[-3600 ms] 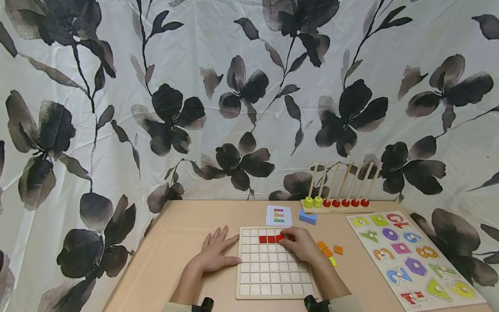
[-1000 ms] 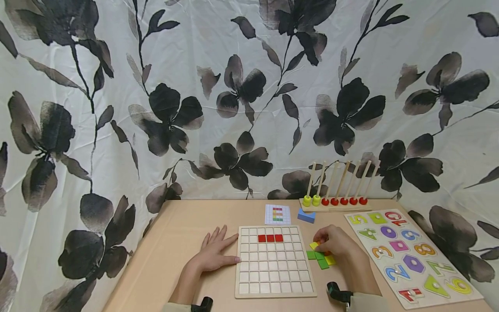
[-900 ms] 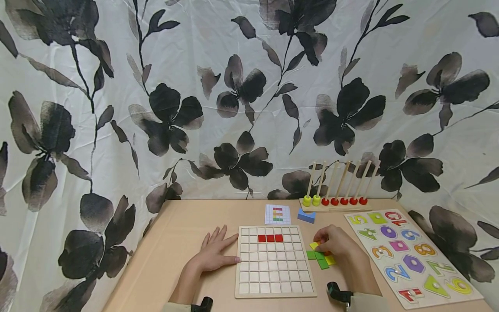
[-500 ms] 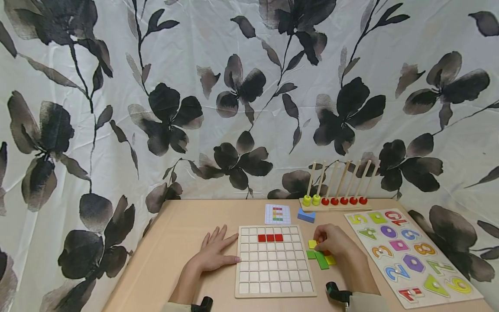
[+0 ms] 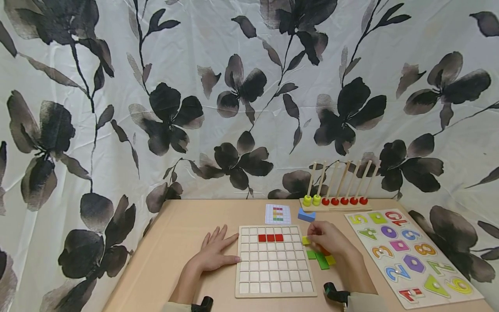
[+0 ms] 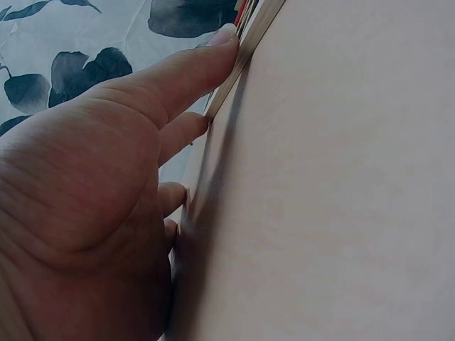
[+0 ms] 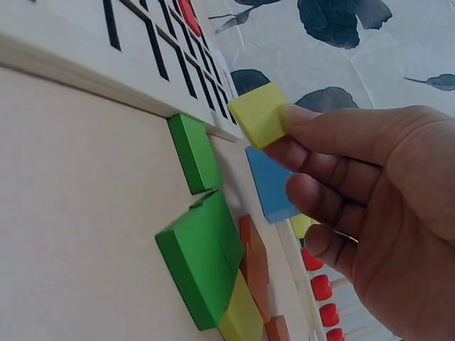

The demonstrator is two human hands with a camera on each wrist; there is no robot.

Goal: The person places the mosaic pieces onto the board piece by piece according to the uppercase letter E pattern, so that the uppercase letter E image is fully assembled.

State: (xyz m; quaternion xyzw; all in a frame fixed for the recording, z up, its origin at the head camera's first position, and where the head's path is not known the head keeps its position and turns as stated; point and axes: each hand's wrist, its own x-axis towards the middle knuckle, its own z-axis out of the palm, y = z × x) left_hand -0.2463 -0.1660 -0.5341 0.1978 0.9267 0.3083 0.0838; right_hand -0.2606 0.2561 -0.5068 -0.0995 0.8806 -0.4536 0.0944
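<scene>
A yellow square tile (image 7: 256, 116) is pinched between the thumb and fingers of my right hand (image 5: 330, 239), raised beside the right edge of the wooden grid board (image 5: 269, 275). Three red tiles (image 5: 270, 238) sit side by side in the board's second row. Below the right hand lie green tiles (image 7: 202, 259), another yellow tile (image 7: 243, 312) and orange tiles (image 7: 254, 266), partly covered by the hand in the head view. My left hand (image 5: 212, 255) is spread out flat at the board's left side, thumb and index fingertips at its edge.
Behind the board lie a printed pattern card (image 5: 278, 214) and a blue block (image 5: 306, 215). A bead rack (image 5: 335, 205) with upright rods stands at the back. On the right is a number-and-shape puzzle board (image 5: 414, 260). A floral cloth (image 5: 234, 130) hangs behind the table.
My right hand went from the red tile on the board to the loose tiles, where green ones now show. It has just lifted a yellow tile leftward. My left hand stays put.
</scene>
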